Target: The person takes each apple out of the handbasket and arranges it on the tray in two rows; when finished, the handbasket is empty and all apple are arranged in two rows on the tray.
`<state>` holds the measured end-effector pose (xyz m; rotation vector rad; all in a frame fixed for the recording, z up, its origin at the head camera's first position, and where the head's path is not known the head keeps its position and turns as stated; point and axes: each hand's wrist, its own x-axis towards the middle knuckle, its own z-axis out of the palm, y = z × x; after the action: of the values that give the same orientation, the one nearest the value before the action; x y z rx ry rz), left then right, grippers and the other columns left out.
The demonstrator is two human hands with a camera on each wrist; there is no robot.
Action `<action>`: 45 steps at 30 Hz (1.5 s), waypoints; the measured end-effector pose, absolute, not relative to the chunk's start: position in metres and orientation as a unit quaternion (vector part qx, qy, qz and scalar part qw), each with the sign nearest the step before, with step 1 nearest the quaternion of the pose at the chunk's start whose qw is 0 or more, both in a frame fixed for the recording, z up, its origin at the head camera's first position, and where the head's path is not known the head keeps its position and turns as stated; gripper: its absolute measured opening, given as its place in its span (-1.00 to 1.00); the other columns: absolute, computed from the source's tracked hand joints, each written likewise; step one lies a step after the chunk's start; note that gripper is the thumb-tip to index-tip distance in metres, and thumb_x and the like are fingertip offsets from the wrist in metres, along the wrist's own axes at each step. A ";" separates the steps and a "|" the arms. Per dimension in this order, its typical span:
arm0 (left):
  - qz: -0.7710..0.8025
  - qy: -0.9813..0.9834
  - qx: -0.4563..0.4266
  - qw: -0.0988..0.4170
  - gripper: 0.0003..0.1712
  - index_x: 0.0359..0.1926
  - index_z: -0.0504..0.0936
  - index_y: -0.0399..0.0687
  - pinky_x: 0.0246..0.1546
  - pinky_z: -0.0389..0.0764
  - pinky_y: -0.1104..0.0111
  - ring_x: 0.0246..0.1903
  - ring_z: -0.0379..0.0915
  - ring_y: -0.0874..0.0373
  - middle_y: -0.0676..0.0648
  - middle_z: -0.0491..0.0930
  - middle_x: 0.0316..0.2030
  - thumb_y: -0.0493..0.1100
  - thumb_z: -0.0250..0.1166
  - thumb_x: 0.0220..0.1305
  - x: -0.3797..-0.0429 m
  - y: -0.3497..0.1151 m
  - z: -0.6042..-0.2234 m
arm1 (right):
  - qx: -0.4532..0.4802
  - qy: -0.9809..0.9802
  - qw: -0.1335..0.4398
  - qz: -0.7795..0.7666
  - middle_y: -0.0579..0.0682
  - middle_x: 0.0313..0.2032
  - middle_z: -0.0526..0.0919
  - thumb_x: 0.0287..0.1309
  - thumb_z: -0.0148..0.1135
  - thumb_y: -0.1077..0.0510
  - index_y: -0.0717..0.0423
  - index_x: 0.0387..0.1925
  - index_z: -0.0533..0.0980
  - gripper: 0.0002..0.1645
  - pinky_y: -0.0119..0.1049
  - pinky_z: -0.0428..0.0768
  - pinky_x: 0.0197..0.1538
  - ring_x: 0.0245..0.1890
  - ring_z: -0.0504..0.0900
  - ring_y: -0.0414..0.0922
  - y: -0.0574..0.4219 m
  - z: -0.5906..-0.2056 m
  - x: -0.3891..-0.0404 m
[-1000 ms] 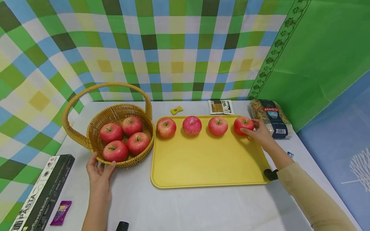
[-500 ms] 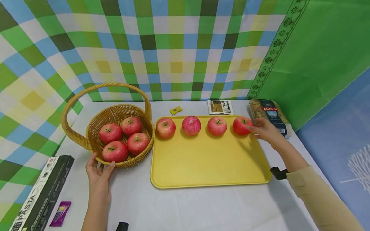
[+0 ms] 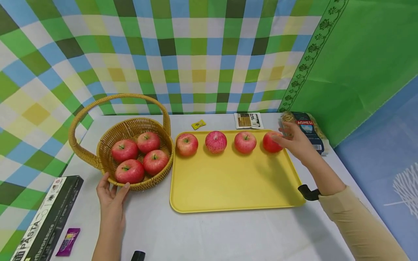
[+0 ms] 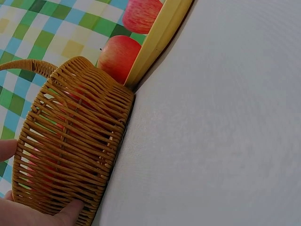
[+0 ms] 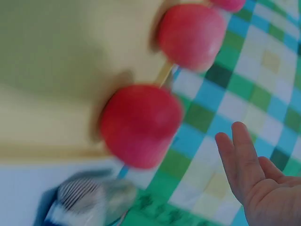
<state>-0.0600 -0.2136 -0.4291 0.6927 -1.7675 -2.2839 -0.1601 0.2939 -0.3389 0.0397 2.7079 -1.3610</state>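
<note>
The bright head view shows soft shadow on the tray (image 3: 225, 185) toward four o'clock; the dimmer right wrist view blurs the apples (image 5: 140, 126).

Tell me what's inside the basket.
Four red apples sit inside the basket, with bits of its woven bottom showing between them. Whatever lies under the apples is covered and can't be seen.

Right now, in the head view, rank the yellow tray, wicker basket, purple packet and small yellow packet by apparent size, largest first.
1. Yellow tray
2. Wicker basket
3. Purple packet
4. Small yellow packet
</note>
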 end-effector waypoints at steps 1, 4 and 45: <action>-0.766 -0.593 0.234 0.086 -0.12 0.44 -0.15 0.29 0.30 0.20 0.36 0.47 -0.36 0.15 0.12 -0.35 0.48 -0.30 0.18 0.35 -0.060 -0.214 -0.429 | 0.003 0.887 0.054 -0.458 0.32 0.37 0.12 0.24 0.21 -0.20 0.11 0.50 -0.15 0.07 0.25 0.31 0.24 0.31 0.20 0.30 0.287 -0.338 -0.160; -0.764 -0.592 0.241 0.084 -0.12 0.44 -0.14 0.32 0.30 0.20 0.35 0.47 -0.36 0.15 0.13 -0.34 0.48 -0.29 0.19 0.35 -0.060 -0.214 -0.429 | -0.026 0.877 0.054 -0.477 0.27 0.36 0.18 0.21 0.26 -0.15 0.06 0.50 -0.08 0.04 0.17 0.39 0.22 0.27 0.30 0.24 0.265 -0.337 -0.162; -0.771 -0.587 0.231 0.086 -0.12 0.44 -0.11 0.28 0.29 0.24 0.35 0.47 -0.32 0.13 0.11 -0.28 0.48 -0.28 0.22 0.33 -0.060 -0.212 -0.426 | -0.350 0.837 0.118 -0.404 -0.02 0.20 0.43 0.02 0.44 -0.11 0.10 0.35 0.28 -0.08 -0.27 0.51 0.12 0.07 0.45 -0.19 0.003 -0.371 -0.197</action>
<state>-0.0597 -0.2116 -0.4261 0.6883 -1.7483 -2.2989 -0.1969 0.0026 -0.3714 -1.0241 2.4479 -1.1834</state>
